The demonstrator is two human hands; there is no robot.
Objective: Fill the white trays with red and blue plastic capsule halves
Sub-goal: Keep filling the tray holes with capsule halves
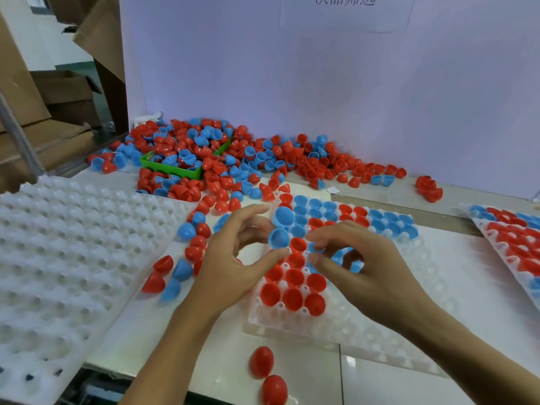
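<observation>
The left hand pinched two blue capsule halves above the white tray; the right hand curled its fingers over blue halves in the tray. Loose halves lay beside the left hand, and a heap buried a green bin behind. Red halves filled the tray's near cells.

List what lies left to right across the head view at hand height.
Empty tray → loose halves → left hand → right hand → filled tray.
</observation>
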